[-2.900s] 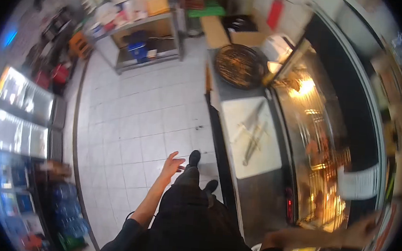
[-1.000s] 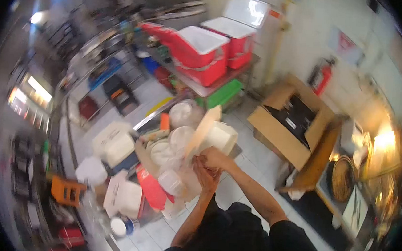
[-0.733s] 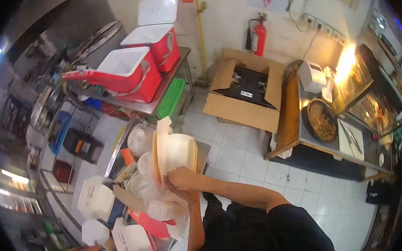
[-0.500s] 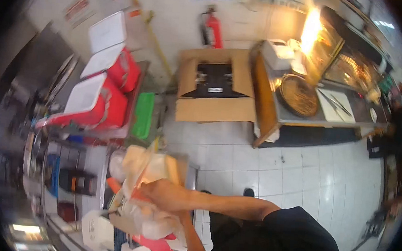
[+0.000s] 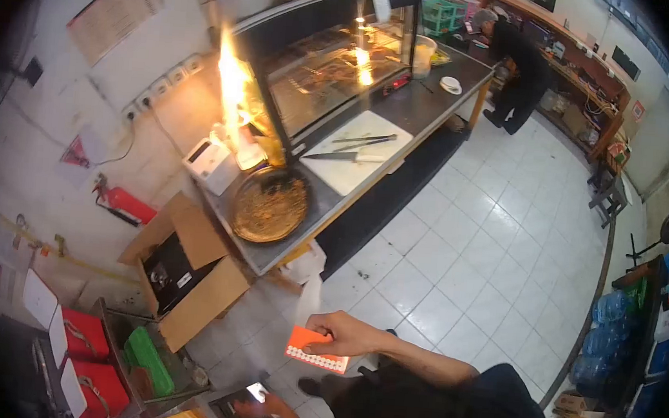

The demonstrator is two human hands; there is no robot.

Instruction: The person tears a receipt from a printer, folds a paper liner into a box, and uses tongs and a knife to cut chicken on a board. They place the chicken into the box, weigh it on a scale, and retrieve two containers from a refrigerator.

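Note:
My right hand (image 5: pixel 346 335) pinches an orange packet (image 5: pixel 310 339) with a row of white dots along its lower edge, thumb pressed on its face. The packet is held over the tiled floor, in front of my dark clothing. Lower down, my left hand (image 5: pixel 275 413) is beside a bright white patch (image 5: pixel 257 391) above a dark surface at the bottom edge. Its fingers are blurred, and I cannot tell whether they grip anything.
A metal-topped table (image 5: pixel 272 255) carries a round woven tray (image 5: pixel 270 205), a white cutting board (image 5: pixel 335 179) with knife and tongs, and a glass display case (image 5: pixel 338 68). A carton (image 5: pixel 210 297), red coolers (image 5: pixel 96 387) and green crate (image 5: pixel 148 363) stand left. A person (image 5: pixel 518 70) bends at the far end.
The view has swung right, toward the long table and far person. My hands, earlier close together over packaging at the left, are now apart; my right hand has the orange packet.

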